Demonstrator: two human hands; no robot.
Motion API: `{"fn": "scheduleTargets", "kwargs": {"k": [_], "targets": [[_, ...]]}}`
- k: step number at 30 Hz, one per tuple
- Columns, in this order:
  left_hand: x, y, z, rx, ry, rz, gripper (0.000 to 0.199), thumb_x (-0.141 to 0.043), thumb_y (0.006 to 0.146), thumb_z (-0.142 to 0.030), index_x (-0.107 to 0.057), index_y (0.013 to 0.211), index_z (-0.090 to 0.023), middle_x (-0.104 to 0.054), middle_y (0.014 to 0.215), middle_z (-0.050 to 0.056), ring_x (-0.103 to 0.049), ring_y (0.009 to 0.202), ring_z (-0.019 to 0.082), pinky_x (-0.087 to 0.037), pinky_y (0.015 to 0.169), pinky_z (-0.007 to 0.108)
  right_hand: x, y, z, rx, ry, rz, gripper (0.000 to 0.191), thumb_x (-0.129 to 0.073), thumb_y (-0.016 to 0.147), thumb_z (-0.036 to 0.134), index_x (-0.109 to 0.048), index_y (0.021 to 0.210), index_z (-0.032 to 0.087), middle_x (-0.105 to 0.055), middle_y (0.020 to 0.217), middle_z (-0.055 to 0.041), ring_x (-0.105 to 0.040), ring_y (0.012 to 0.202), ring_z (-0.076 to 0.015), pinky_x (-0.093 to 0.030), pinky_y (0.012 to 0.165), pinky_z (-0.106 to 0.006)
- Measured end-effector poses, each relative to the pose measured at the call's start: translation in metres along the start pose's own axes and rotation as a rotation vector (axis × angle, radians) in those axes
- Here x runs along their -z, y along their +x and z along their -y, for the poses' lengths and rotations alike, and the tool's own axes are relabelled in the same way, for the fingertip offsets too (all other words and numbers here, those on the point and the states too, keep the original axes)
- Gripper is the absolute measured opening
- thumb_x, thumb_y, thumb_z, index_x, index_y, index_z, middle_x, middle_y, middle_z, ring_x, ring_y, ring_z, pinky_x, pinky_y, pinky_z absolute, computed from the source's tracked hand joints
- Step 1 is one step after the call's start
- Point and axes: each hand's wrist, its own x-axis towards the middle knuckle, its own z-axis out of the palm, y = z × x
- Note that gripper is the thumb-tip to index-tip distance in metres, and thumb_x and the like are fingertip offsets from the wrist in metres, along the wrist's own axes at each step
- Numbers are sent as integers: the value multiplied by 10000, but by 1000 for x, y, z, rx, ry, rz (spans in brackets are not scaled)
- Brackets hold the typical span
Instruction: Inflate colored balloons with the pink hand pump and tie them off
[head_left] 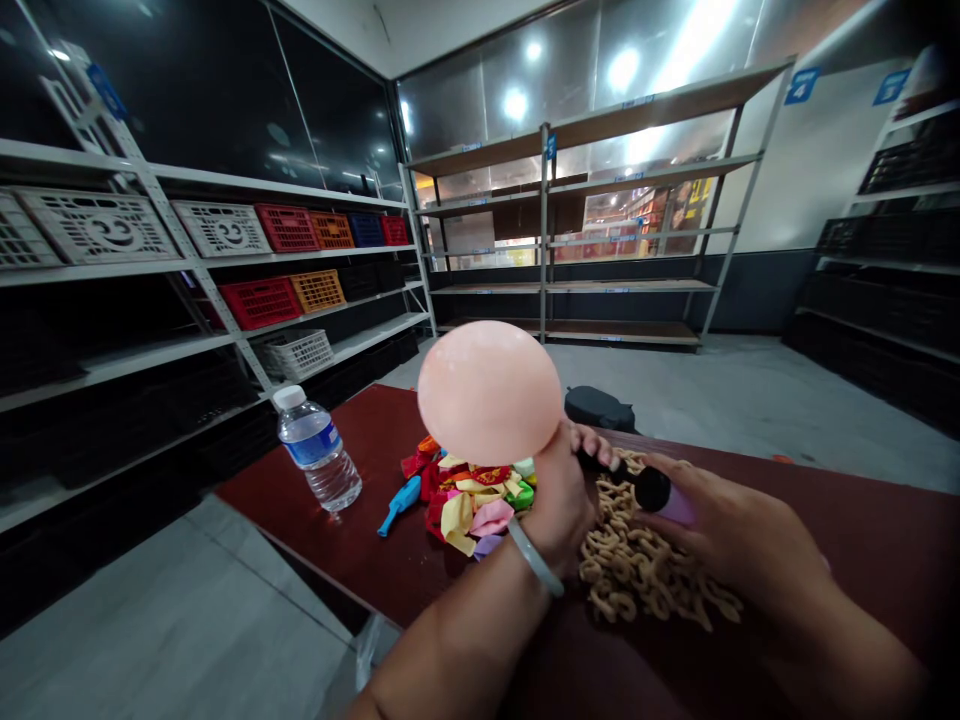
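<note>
Balloon [489, 390] against left hand [561, 503]

Balloon [489, 392]: pale peach-pink, inflated, taut, smooth oval, faintly translucent, wider than tall in view. Held up off the table [375, 430], overlapping its far edge, nearer the far left corner than the tool; neck end points lower right, hidden in the left hand [562, 500]. Tool [656, 492]: black tip and collar, lavender body mostly covered by the right hand [727, 530]. Tilted, tip toward balloon. Can't tell whether they're joined.
</note>
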Motion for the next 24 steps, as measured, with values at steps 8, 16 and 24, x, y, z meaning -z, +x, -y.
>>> {"fn": "scheduleTargets", "kwargs": {"k": [8, 16, 24], "targets": [[8, 23, -53, -175, -62, -45, 477, -594, 873, -474, -316, 602, -195, -331, 522, -49, -366, 441, 99, -306, 487, 261, 2, -5, -30, -46, -113, -7, 509, -543, 846, 528, -556, 1305, 308, -678, 1187, -62, -687, 896, -283, -534, 666, -391], [4, 7, -4, -32, -101, -23, 465, -607, 861, -491, -354, 613, -190, -343, 552, -42, -370, 483, 97, -329, 518, 256, -3, -8, -7, -17, -225, -19, 427, -515, 873, 455, -595, 1195, 186, -705, 1065, -96, -686, 817, -243, -471, 557, -328], [-12, -22, 23, 106, -6, 37, 526, -603, 826, -580, -344, 595, -185, -356, 533, -38, -390, 490, 99, -377, 540, 267, 7, -1, 32, -57, -208, -41, 355, -521, 862, 461, -629, 1119, 240, -715, 1077, -89, -691, 744, -238, -487, 562, -336]]}}
